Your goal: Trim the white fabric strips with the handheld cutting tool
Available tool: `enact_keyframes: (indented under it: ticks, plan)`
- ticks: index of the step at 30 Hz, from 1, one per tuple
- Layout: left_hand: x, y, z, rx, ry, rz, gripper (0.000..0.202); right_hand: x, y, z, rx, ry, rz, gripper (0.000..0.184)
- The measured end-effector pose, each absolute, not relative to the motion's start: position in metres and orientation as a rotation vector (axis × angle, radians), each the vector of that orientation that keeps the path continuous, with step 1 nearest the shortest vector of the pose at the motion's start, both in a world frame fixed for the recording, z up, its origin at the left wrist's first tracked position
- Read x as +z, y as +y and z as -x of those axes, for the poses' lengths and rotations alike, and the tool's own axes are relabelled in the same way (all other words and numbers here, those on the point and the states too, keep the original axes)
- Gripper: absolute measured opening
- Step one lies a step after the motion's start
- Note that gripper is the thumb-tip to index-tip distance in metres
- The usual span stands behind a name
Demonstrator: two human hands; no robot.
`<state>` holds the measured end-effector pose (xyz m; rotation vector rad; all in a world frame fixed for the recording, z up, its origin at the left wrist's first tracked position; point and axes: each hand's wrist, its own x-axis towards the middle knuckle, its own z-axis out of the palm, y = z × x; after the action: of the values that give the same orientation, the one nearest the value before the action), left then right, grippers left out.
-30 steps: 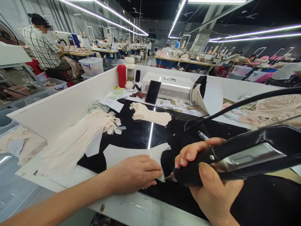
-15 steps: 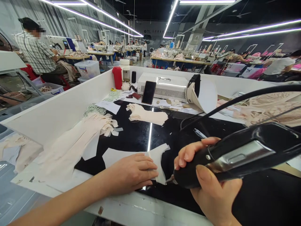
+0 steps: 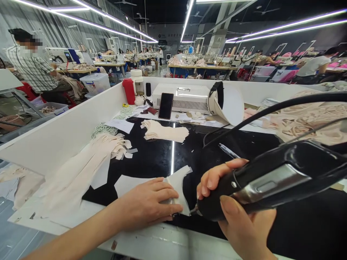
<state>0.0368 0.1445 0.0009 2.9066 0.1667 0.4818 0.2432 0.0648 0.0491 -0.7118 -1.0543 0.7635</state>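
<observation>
My left hand (image 3: 150, 202) lies palm down with its fingers outstretched, pressing on a white, curved-edged flat piece (image 3: 180, 182) on the black glossy work surface (image 3: 151, 160). Part of that piece is hidden under the palm, and something shiny shows by the fingers. My right hand (image 3: 244, 220) is wrapped round a thick black corded hand tool (image 3: 273, 184) with a silver panel. The tool's narrow metal tip (image 3: 194, 210) is at the lower right corner of the white piece; whether it touches I cannot tell. A pen (image 3: 227, 150) lies beyond the right hand.
A beige fabric stack (image 3: 165, 130) lies ahead, with a larger fabric pile (image 3: 81, 169) at left. Behind stand a phone (image 3: 166, 105), a white vented box (image 3: 189, 97) and a red cup (image 3: 128, 91). The tool's black cable (image 3: 260, 113) arches across the right. Low white walls (image 3: 67, 121) edge the table.
The view has shifted slightly, so the scene sits a little further left. My left fingers have bent and spread a little on the white piece. The tool tip stays by the same corner.
</observation>
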Motion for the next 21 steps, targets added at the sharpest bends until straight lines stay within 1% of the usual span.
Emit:
enact_keyframes:
  ticks: [9, 17, 21]
  plan:
    - [0.0000, 0.1444, -0.0363, 0.500, 0.152, -2.963, 0.020, 0.0544, 0.0637, -0.2395, 0.712, -1.028, 0.727, 0.032]
    - [0.0053, 0.1428, -0.0323, 0.485, 0.139, -2.950, 0.016, 0.0564, 0.0663, -0.2437, 0.740, -1.010, 0.700, 0.034]
    - [0.0089, 0.1426, -0.0311, 0.456, 0.133, -2.951, 0.018, 0.0559, 0.0664, -0.2428, 0.743, -1.004, 0.694, 0.035]
